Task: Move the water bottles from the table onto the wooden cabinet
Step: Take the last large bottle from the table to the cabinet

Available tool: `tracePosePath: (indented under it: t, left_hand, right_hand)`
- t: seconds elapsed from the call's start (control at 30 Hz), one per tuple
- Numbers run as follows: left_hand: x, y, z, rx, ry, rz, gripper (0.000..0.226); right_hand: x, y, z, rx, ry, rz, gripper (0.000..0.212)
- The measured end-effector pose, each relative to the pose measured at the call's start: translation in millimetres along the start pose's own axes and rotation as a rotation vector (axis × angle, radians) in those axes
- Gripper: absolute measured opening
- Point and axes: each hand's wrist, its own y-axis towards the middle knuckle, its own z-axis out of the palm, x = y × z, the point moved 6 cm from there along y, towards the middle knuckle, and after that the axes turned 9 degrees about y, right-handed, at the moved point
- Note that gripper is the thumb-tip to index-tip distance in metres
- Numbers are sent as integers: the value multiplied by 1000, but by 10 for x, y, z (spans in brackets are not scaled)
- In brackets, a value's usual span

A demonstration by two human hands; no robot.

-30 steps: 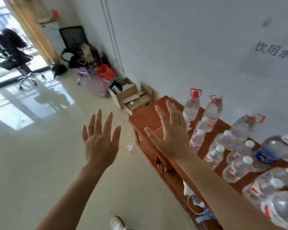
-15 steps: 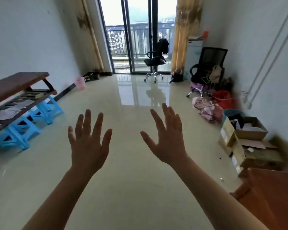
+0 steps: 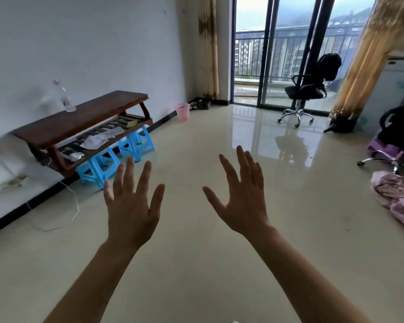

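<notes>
At about ten o'clock in the view, against the white wall, a single clear water bottle (image 3: 64,99) stands upright on the top board of a dark wooden table (image 3: 79,120). The bottle is blurred, so its label and cap colour cannot be told. It sits near the wall-side edge of the top, well apart from both hands.

Below the top board, a slatted lower shelf (image 3: 107,136) holds crumpled white papers (image 3: 96,140) and a small yellow item. Bright blue plastic stools (image 3: 117,157) are tucked under the shelf, touching the floor.

Near the centre of the view, both bare forearms reach forward over the glossy cream floor (image 3: 196,264). The left hand (image 3: 132,210), at about seven o'clock from centre, is open with its fingers spread and its back to the camera, holding nothing. The right hand (image 3: 243,201), just beside it at about five o'clock, is likewise open, fingers splayed, empty. The two hands are apart and touch nothing.

Farther out, at eleven o'clock, a small pink wastebasket (image 3: 182,112) stands on the floor by the wall. At one o'clock, a black office chair (image 3: 307,89) stands before glass balcony doors (image 3: 278,50). At two o'clock hangs a yellow curtain (image 3: 364,57). At three o'clock, pink cloth (image 3: 397,197) lies heaped on the floor.
</notes>
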Motion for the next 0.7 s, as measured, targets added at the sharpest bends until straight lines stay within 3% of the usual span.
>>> tracePosePath:
  t: [0.3, 0.7]
  left_hand:
    - [208, 2022, 641, -37, 115, -74, 66]
    - [1652, 3633, 1678, -96, 191, -252, 65]
  right_hand:
    - [-716, 2021, 1232, 134, 50, -96, 84]
    - [-769, 3893, 3402, 231, 153, -204, 84]
